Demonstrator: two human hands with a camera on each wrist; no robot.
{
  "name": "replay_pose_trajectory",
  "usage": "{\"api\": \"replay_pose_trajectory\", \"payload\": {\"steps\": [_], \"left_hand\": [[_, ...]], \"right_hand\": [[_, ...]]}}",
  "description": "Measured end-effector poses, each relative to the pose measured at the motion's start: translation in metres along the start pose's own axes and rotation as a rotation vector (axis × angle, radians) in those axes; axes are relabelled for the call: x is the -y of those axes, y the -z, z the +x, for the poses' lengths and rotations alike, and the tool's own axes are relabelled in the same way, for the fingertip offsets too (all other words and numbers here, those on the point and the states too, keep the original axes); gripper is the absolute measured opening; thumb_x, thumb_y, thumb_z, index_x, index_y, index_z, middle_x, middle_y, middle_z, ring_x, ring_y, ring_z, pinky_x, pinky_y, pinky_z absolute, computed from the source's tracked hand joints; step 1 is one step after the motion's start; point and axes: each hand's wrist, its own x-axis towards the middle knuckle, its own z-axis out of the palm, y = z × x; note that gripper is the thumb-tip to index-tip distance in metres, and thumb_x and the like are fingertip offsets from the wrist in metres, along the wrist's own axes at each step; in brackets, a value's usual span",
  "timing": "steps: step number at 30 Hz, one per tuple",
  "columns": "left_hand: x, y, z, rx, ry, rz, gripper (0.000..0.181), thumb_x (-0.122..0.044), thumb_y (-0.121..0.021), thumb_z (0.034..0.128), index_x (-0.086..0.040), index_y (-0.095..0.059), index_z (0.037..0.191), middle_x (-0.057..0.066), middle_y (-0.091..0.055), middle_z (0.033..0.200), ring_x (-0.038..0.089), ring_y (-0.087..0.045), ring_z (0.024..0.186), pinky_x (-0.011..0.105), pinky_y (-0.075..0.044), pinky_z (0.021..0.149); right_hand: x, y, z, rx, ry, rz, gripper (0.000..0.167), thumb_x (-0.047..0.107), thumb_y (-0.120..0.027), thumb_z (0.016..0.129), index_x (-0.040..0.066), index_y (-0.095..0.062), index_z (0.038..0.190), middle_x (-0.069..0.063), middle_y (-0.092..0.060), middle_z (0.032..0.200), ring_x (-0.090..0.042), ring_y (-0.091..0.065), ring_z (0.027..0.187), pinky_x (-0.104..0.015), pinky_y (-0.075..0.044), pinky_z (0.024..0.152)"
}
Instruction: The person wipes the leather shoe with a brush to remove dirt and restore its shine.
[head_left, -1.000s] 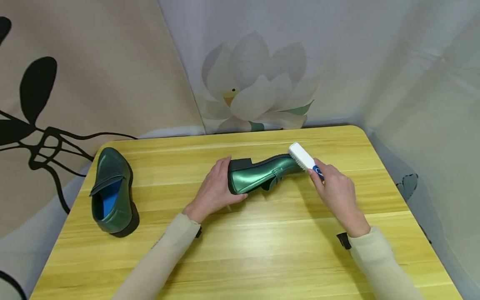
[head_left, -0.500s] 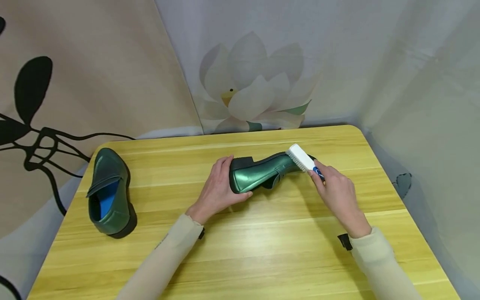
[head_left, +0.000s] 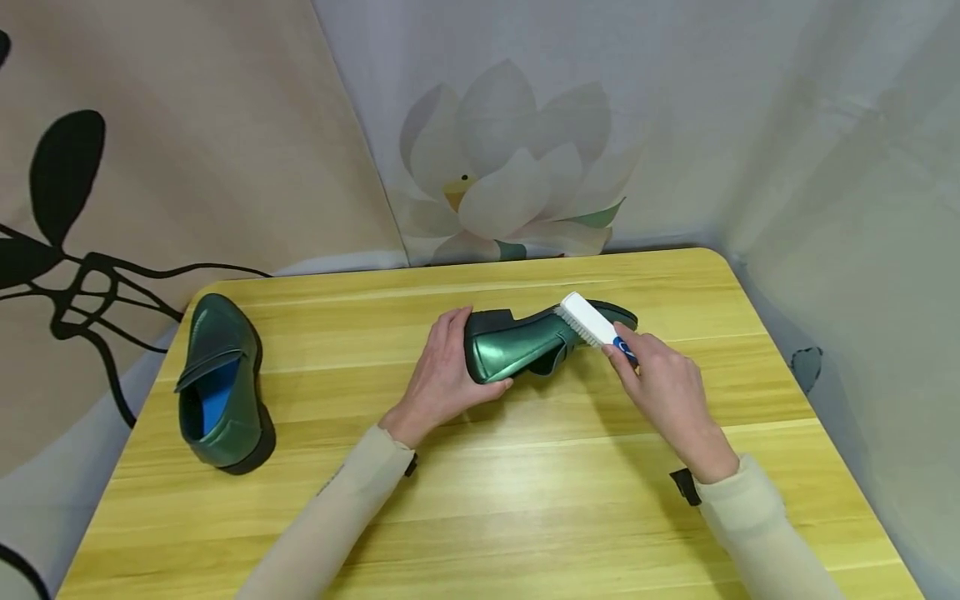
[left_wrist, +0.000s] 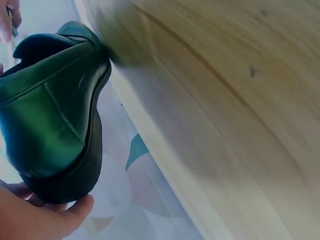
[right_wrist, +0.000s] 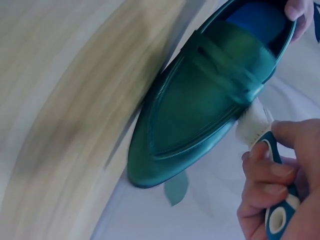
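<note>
A green metallic loafer (head_left: 517, 345) with a dark sole lies tipped on its side near the table's middle. My left hand (head_left: 448, 375) grips it round the heel, the thumb low and the fingers up by the sole. In my right hand (head_left: 663, 383) is a white brush (head_left: 588, 320) with a blue handle, pinched between thumb and fingers. Its bristles touch the side of the shoe just ahead of the strap. The right wrist view shows the loafer's toe and strap (right_wrist: 220, 67), with the brush (right_wrist: 255, 122) against its edge.
A matching green loafer (head_left: 221, 387) with a blue insole stands upright at the table's left. The wooden table (head_left: 510, 517) has its back edge close to a curtain (head_left: 517, 183) printed with a flower.
The brush in my right hand has moved left along the shoe, from the toe toward the strap. My left hand and the loafer have shifted slightly right, and more of the toe shows.
</note>
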Motion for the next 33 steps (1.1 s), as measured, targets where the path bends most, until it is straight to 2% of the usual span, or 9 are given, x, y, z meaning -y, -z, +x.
{"api": "replay_pose_trajectory", "payload": {"steps": [3,7,15,16,19,23,25,28,33], "left_hand": [[-0.002,-0.001,0.002,-0.017,-0.019,-0.003,0.11,-0.049,-0.092,0.0681,0.001,-0.039,0.151,0.019,-0.046,0.142,0.032,-0.048,0.121,0.047,-0.05,0.098],[-0.003,0.0,0.003,-0.034,-0.04,0.006,0.109,-0.049,-0.092,0.0676,0.001,-0.041,0.149,0.02,-0.047,0.141,0.033,-0.049,0.121,0.048,-0.049,0.098],[-0.005,0.002,0.003,-0.021,-0.039,0.029,0.11,-0.049,-0.093,0.0682,0.003,-0.041,0.15,0.021,-0.047,0.141,0.034,-0.047,0.124,0.048,-0.046,0.105],[-0.005,0.002,0.003,-0.017,-0.038,0.031,0.11,-0.049,-0.093,0.0682,0.003,-0.041,0.15,0.021,-0.047,0.141,0.034,-0.047,0.125,0.048,-0.046,0.106],[-0.004,0.002,0.003,-0.009,-0.032,0.032,0.11,-0.049,-0.093,0.0679,0.004,-0.041,0.15,0.021,-0.047,0.141,0.034,-0.048,0.123,0.048,-0.047,0.104],[-0.003,0.002,0.002,-0.012,-0.024,0.028,0.109,-0.05,-0.092,0.0684,0.003,-0.041,0.15,0.02,-0.047,0.141,0.034,-0.048,0.121,0.048,-0.049,0.099],[-0.004,0.002,0.003,-0.016,-0.024,0.032,0.109,-0.05,-0.091,0.0687,0.002,-0.041,0.15,0.02,-0.047,0.141,0.034,-0.048,0.12,0.047,-0.049,0.098],[-0.004,0.002,0.004,-0.024,-0.029,0.033,0.109,-0.05,-0.092,0.0689,0.002,-0.04,0.15,0.02,-0.047,0.141,0.034,-0.048,0.121,0.047,-0.049,0.099],[-0.005,0.002,0.004,-0.019,-0.036,0.031,0.112,-0.047,-0.094,0.0679,0.005,-0.04,0.15,0.022,-0.047,0.142,0.035,-0.047,0.125,0.05,-0.045,0.106]], "right_hand": [[0.005,0.002,-0.001,0.013,0.04,0.014,0.042,0.025,-0.072,0.099,-0.001,-0.068,0.133,-0.017,-0.072,0.092,-0.019,-0.058,0.056,-0.031,-0.04,0.043],[0.019,0.001,0.001,0.0,0.121,0.024,0.043,0.026,-0.075,0.097,0.0,-0.069,0.131,-0.015,-0.072,0.091,-0.017,-0.054,0.053,-0.029,-0.039,0.043],[0.046,-0.007,0.0,0.002,0.329,0.091,0.045,0.028,-0.078,0.093,0.005,-0.071,0.131,-0.006,-0.068,0.084,-0.01,-0.046,0.053,-0.022,-0.037,0.044],[0.047,-0.007,-0.001,-0.002,0.339,0.093,0.045,0.034,-0.074,0.097,0.005,-0.071,0.131,-0.006,-0.068,0.084,-0.01,-0.046,0.052,-0.022,-0.036,0.044],[0.041,-0.007,-0.002,-0.015,0.325,0.073,0.044,0.035,-0.075,0.096,0.006,-0.072,0.13,-0.008,-0.07,0.086,-0.01,-0.048,0.052,-0.022,-0.036,0.043],[0.025,-0.003,-0.001,-0.036,0.267,0.023,0.045,0.026,-0.08,0.09,0.004,-0.072,0.129,-0.011,-0.07,0.084,-0.013,-0.048,0.049,-0.025,-0.035,0.041],[0.021,-0.003,-0.001,-0.043,0.254,0.015,0.045,0.026,-0.079,0.091,0.003,-0.072,0.129,-0.011,-0.069,0.082,-0.013,-0.048,0.049,-0.025,-0.035,0.041],[0.025,-0.005,0.0,-0.034,0.284,0.039,0.044,0.033,-0.073,0.097,0.004,-0.071,0.13,-0.011,-0.07,0.085,-0.013,-0.051,0.052,-0.025,-0.038,0.042],[0.042,-0.011,0.002,-0.029,0.426,0.096,0.055,0.05,-0.047,0.108,0.005,-0.071,0.13,-0.006,-0.067,0.083,-0.009,-0.05,0.053,-0.021,-0.037,0.043]]}}
